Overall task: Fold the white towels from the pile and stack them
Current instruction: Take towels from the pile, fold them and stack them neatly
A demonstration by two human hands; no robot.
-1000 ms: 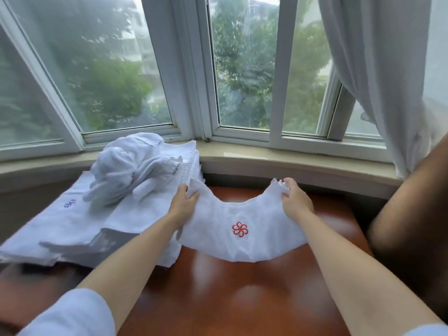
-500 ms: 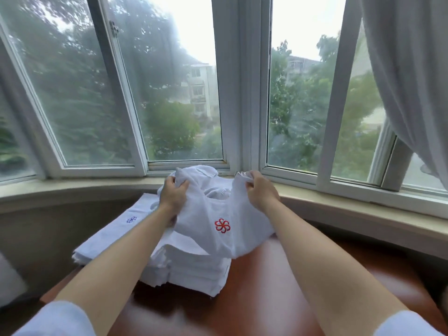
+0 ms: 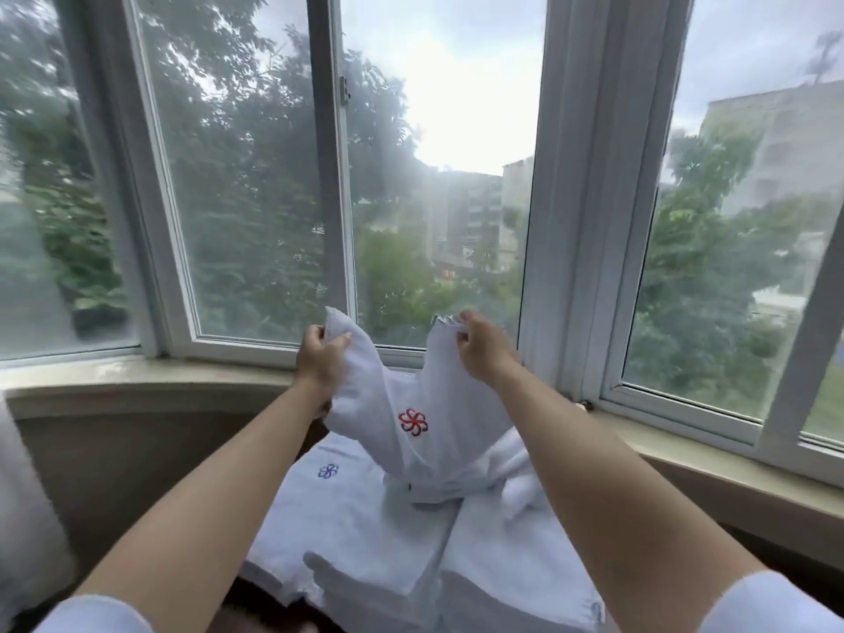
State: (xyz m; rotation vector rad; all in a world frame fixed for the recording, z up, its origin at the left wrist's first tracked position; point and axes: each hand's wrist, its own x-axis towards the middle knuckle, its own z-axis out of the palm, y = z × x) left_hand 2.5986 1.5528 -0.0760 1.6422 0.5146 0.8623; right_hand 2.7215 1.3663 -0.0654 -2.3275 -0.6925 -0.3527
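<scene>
Item 1: white towel (image 3: 424, 431) with a red pinwheel emblem (image 3: 413, 421), raised in front of us over the stacks, sagging in the middle between its two held corners, its lower edge draped onto the pile below

Item 2: our left hand (image 3: 321, 358), fingers curled round the towel's left upper corner, gripping it

Item 3: our right hand (image 3: 479, 349), pinching the towel's right upper corner, where several layered edges show above the fingers

Item 4: crumpled white towels (image 3: 516, 477), unfolded, lying on the right stack, partly hidden behind the raised towel and our right forearm

Item 5: left stack of folded towels (image 3: 347, 518), the top one carrying a blue pinwheel emblem (image 3: 328, 471)

Item 6: right stack of folded towels (image 3: 511, 564), touching the left stack along its edge

Item 7: window sill (image 3: 137, 372) behind the stacks, white-framed window (image 3: 338, 175) above it, trees and buildings beyond the glass
</scene>
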